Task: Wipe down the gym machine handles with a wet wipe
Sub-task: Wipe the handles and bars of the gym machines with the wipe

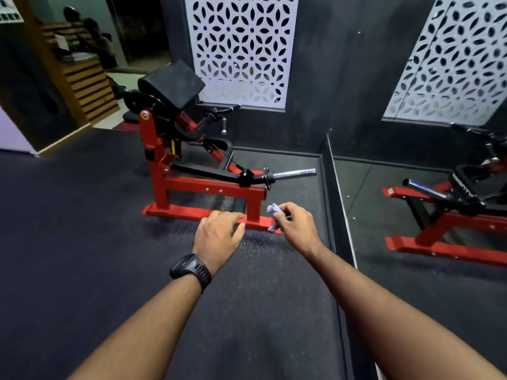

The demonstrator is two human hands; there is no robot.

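Note:
A red and black gym machine (208,185) stands on the dark floor ahead, with a black pad (172,83) on top. Its black handles (219,111) stick out at the back, near the wall, and a chrome weight peg (295,173) points right. My right hand (297,224) grips a crumpled pale wet wipe (273,212) in front of the machine's base. My left hand (219,237), with a black watch on the wrist, hovers beside it, fingers relaxed and holding nothing. Both hands are well short of the handles.
A mirror (425,215) on the right wall reflects the machine. White patterned panels (241,45) hang on the dark back wall. Dark rubber flooring (82,242) spreads to the left. A wooden counter (87,83) and people stand far back left.

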